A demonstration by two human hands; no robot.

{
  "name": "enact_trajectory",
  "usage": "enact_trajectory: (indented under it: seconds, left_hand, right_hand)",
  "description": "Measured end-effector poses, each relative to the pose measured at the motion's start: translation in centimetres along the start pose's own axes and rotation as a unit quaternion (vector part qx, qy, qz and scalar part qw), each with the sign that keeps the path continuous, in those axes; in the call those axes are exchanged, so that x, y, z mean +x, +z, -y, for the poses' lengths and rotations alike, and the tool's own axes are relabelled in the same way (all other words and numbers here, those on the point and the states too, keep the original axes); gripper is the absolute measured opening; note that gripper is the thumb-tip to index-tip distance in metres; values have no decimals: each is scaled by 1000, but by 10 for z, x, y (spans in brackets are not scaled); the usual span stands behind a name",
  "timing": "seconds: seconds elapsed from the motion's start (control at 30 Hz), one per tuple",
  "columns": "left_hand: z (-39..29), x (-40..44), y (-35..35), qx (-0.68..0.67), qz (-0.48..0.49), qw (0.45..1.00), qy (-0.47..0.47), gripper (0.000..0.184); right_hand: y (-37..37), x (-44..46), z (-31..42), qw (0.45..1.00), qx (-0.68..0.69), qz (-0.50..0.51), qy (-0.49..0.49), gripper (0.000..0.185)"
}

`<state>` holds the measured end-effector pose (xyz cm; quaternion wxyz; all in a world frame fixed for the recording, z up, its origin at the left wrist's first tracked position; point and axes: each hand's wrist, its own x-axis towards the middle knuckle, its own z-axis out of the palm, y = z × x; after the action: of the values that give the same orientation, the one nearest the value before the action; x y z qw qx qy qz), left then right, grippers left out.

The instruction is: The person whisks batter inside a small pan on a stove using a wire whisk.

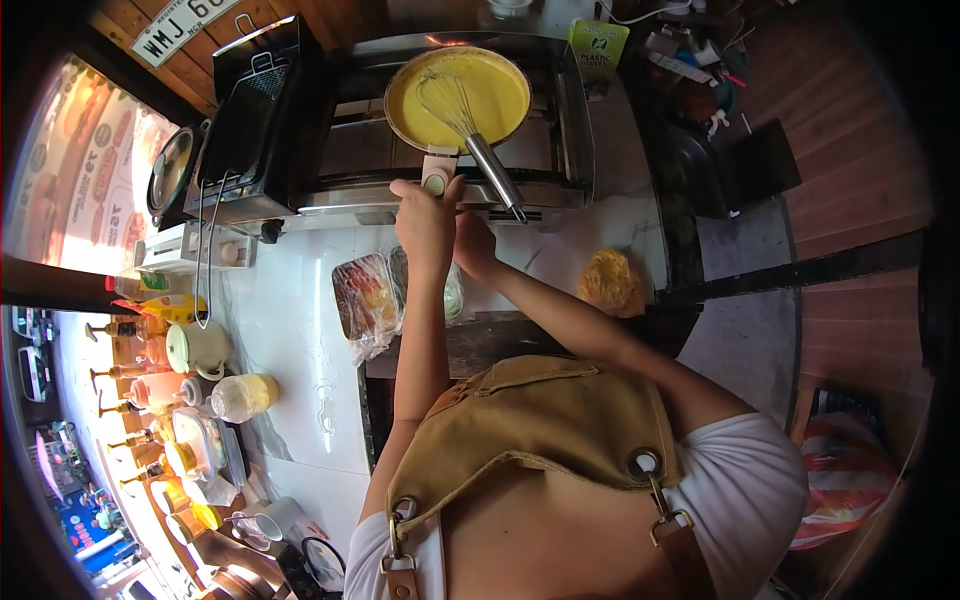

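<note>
A round pan (pixel 400 125) of yellow liquid sits on the stove (pixel 350 195) at the top centre. A metal whisk (pixel 484 160) rests in it, its wires in the liquid and its handle over the rim toward the lower right. My left hand (pixel 428 225) is closed on the pan's light handle (pixel 438 168). Just right of it and lower, my right hand (pixel 474 243) is near the stove's front edge, below the whisk handle. Its fingers are mostly hidden behind my left hand and wrist, so what it holds, if anything, does not show.
Plastic-wrapped food trays (pixel 367 298) lie on the counter (pixel 290 320) below the stove. A bag of orange food (pixel 610 283) is at the right. Bottles (pixel 245 397) and a pale green pot (pixel 193 348) line the left side. A black fryer (pixel 250 130) stands left of the stove.
</note>
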<state>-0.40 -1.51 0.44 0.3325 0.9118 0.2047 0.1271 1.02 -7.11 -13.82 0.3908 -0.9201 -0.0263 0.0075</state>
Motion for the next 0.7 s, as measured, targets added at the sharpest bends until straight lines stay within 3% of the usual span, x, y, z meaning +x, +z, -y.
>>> enact_trajectory:
  seconds: [0.27,0.47,0.67,0.7]
  left_hand:
    - [-1,-1,-1,3,0,1000,2,66]
    - [0,-1,-1,-6,-2,1000,5,65]
    - [-1,0,-2,-4,10,1000,-9,66]
    - [-2,1,-2,2,11,1000,-14,66]
  right_hand:
    - [-7,-2,7,1000,-6,-9,5,44]
    - [-12,-1,8,997,5,73,38,51]
    - [-11,-11,13,996,79,17,40,36]
    - [-1,-11,3,995,46,30,-79,31]
